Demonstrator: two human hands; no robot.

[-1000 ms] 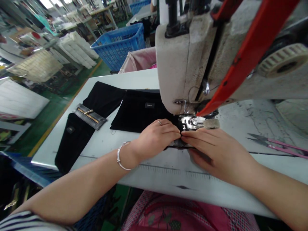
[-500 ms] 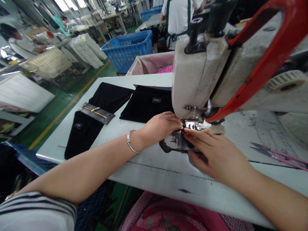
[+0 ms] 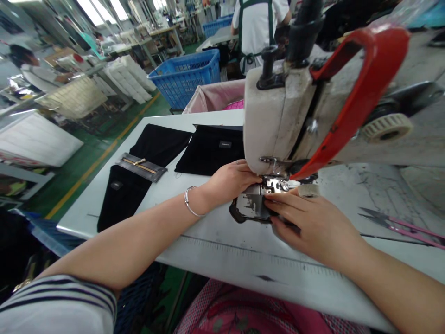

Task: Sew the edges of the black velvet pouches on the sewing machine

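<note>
My left hand (image 3: 233,182) reaches to the left side of the sewing machine's presser foot (image 3: 274,184), fingers bent and pressed together. Whatever lies under its fingertips is too small to make out. Just in front of the foot, my right hand (image 3: 309,222) lies with outstretched fingers across the metal plate (image 3: 251,207). A dark edge shows beneath that palm, its kind unclear. Behind my left hand is a black fabric piece (image 3: 205,150) with a small label. Farther left, a grey strip with a gold zipper (image 3: 142,167) rests across more black fabric (image 3: 127,195).
The machine head (image 3: 267,116) and its red guard (image 3: 361,97) rise above my right hand. Pink-handled thread snips (image 3: 399,225) lie at the right. Beyond the table (image 3: 208,236) stand a blue basket (image 3: 187,76) and a pink cloth-lined bin (image 3: 212,97). Other people work farther back.
The view has shifted slightly. My fingertips, nearly touching before the presser foot earlier, are now a little farther apart, with the right ones lower and more of the foot showing.
</note>
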